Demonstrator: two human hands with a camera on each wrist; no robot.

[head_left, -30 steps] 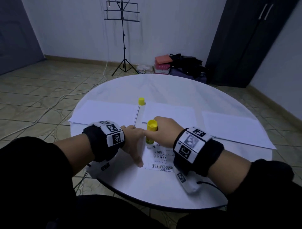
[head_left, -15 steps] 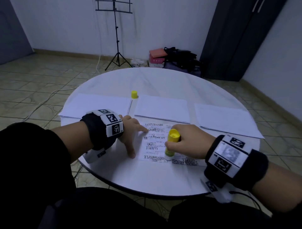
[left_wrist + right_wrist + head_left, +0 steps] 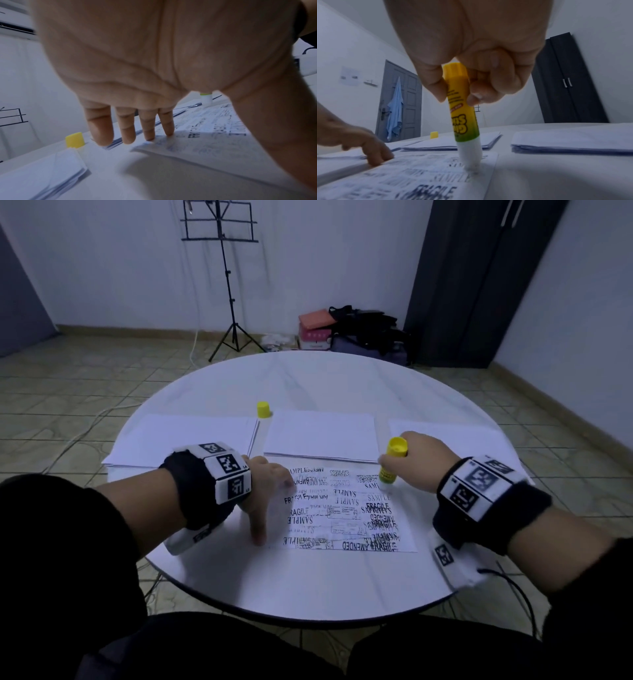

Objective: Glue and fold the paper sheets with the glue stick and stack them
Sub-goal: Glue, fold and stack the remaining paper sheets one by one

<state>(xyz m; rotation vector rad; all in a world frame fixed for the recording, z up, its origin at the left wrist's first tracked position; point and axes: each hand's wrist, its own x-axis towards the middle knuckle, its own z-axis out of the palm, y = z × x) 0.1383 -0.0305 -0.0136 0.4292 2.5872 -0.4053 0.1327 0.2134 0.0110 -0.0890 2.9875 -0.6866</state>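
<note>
**A:** Where does the glue sit against the sheet?

**B:** The right hand (image 3: 416,462) has its grip closed round the yellow-and-green glue stick (image 3: 463,108), thumb on one side, curled fingers on the other. The stick stands nearly upright, its white tip pressed onto the far right corner of the white paper sheet printed with black stamp words (image 3: 346,510).

**A:** And which way does the sheet run from there?

**B:** Its long axis lies left to right across the round white surface (image 3: 308,583). From the tip, almost all of the sheet stretches toward the left and toward the person, so I judge any further stroke has to travel that way.

**A:** What keeps the paper from sliding?

**B:** The left hand (image 3: 265,491) rests on the opposite, left end with a flat, unclenched grip: straight fingers (image 3: 165,124) press the far left part, the thumb reaches down the left edge. It holds nothing.

**A:** So the right hand is nearer the unglued span?

**B:** I can't see glue on the paper, so I can't tell what is covered. The left hand sits at the far end from the tip, well apart.

**A:** Anything else nearby?

**B:** Three stacks of plain white sheets (image 3: 322,436) lie beyond, and the small yellow cap (image 3: 263,409) stands between two of them
</note>
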